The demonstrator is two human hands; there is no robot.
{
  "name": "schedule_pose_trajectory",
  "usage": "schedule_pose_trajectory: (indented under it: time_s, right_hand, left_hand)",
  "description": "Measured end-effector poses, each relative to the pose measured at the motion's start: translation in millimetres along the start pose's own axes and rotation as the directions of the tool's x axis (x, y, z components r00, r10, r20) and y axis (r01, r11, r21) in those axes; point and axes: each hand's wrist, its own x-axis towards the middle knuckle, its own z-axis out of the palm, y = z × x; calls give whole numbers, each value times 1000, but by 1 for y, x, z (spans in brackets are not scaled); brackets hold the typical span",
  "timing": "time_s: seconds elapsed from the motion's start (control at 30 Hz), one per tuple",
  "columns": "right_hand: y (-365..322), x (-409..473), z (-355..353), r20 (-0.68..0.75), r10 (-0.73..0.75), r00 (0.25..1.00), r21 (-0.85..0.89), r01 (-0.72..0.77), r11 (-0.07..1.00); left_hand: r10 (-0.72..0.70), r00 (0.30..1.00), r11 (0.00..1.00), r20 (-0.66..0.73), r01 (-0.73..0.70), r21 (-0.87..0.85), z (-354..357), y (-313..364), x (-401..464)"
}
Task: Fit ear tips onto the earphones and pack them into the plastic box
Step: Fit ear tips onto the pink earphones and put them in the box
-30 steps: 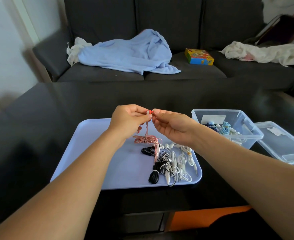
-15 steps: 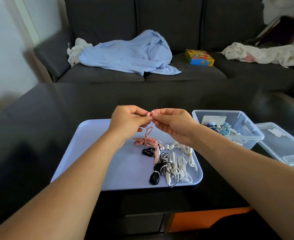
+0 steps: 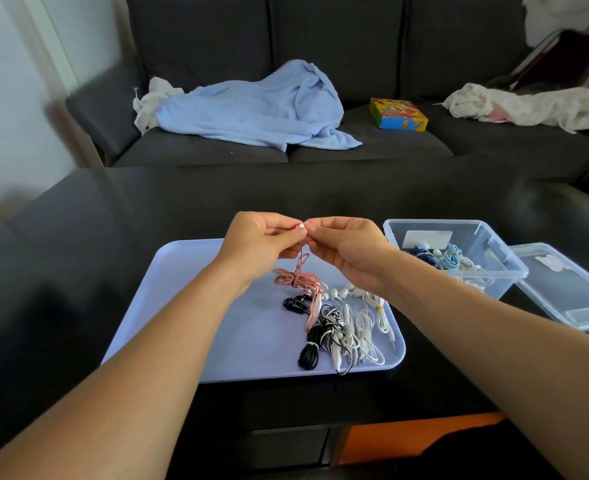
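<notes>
My left hand (image 3: 260, 242) pinches the red earbud of a pink earphone (image 3: 298, 278), whose bundled cable hangs down onto the lilac tray (image 3: 189, 296). My right hand (image 3: 346, 251) meets it fingertip to fingertip, pinching a small white ear tip (image 3: 306, 222) against the bud. A pile of black and white earphones (image 3: 341, 327) lies on the tray's right half. The clear plastic box (image 3: 459, 233) stands to the right of the tray, holding blue and white earphones (image 3: 449, 259).
The box's clear lid (image 3: 570, 289) lies flat to the right of the box. The tray sits on a glossy black table (image 3: 147, 209). Behind is a dark sofa with a blue blanket (image 3: 258, 109), a colourful box (image 3: 397, 114) and white cloths.
Both hands have stayed pinched together above the tray; the fingertips have closed in slightly on the bud and tip. The hanging pink cable has barely shifted.
</notes>
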Motion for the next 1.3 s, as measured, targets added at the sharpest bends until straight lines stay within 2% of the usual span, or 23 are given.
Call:
schedule_pose_trajectory:
  time_s: [0.47, 0.77, 0.87, 0.97, 1.07, 1.13, 1.2, 1.3]
  right_hand:
    - [-1, -1, 4, -89, -78, 993, -92, 69, 993]
    - [-7, -1, 6, -82, -110, 991, -93, 103, 990]
    - [-8, 0, 6, -78, -111, 991, -114, 102, 988]
    - [-9, 0, 4, -60, -76, 995, -89, 71, 994]
    - [-10, 1, 1, -58, -56, 997, -117, 49, 992]
    - [-10, 2, 0, -50, -31, 998, -69, 27, 997]
    - [-10, 3, -1, -11, 25, 1000, 69, -24, 997]
    - [-7, 2, -2, 56, 52, 997, 221, -64, 973]
  left_hand:
    - [58, 994, 996, -92, -51, 71, 5, -1, 2]
    - [180, 969, 978, -166, -158, 139, 7, 1, 3]
    - [295, 939, 935, -178, -245, 257, 8, 2, 2]
    - [426, 895, 843, -135, -339, 418, 7, 2, 3]
    - [484, 873, 773, -69, -389, 500, 9, 0, 4]
    - [499, 865, 757, -46, -410, 508, 11, -1, 5]
    - [465, 884, 804, -55, -395, 445, 12, 0, 5]
    - [299, 951, 930, -74, -273, 247, 11, 1, 6]
